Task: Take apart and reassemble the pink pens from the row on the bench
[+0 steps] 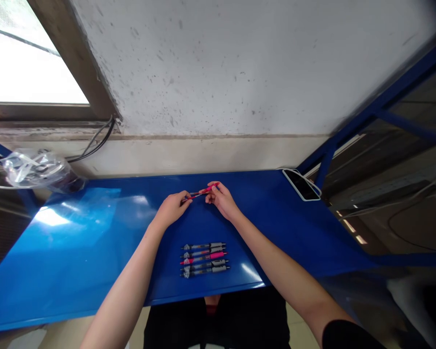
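Note:
My left hand (173, 209) and my right hand (222, 199) meet above the far middle of the blue table. Between them is a red pen (210, 188), slanting up to the right. My right thumb and fingers pinch its pink-red end, while my left fingertips close on its thinner, darker end. Whether the pen is whole or in two parts, I cannot tell at this size. Closer to me lie several pens (204, 265) in a neat row, side by side. Most have grey and black ends, and one pen (218, 255) is pink. Clear wrap seems to cover their left tips.
A phone (301, 185) with a white cable lies at the table's (276, 218) right rear corner. At the left rear is a clear plastic bag (36, 167) beside dark cables (98, 144). The wall (218, 87) rises behind, with blue metal frame bars (349, 126) on the right.

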Demonstrator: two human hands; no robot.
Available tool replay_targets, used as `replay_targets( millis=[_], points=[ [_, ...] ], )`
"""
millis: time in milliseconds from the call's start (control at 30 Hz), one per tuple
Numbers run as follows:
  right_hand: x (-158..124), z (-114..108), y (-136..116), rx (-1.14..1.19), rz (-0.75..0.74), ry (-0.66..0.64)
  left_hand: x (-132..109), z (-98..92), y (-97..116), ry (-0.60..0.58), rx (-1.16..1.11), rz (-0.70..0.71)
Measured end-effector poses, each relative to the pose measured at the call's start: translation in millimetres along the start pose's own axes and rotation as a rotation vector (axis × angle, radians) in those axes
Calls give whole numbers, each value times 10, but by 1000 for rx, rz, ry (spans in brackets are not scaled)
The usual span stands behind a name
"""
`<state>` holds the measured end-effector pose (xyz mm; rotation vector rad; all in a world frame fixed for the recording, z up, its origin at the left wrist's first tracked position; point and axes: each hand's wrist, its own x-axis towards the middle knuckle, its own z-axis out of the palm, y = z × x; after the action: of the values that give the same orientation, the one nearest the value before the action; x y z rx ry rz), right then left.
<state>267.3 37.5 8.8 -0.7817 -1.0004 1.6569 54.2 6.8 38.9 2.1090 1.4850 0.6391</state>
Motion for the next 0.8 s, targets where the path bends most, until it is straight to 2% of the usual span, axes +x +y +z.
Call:
replay_targets(
  millis=[800],
  points=[
    [-20,30,-11,26,14,7,-2,3,7,14,-14,-16]
  ],
)
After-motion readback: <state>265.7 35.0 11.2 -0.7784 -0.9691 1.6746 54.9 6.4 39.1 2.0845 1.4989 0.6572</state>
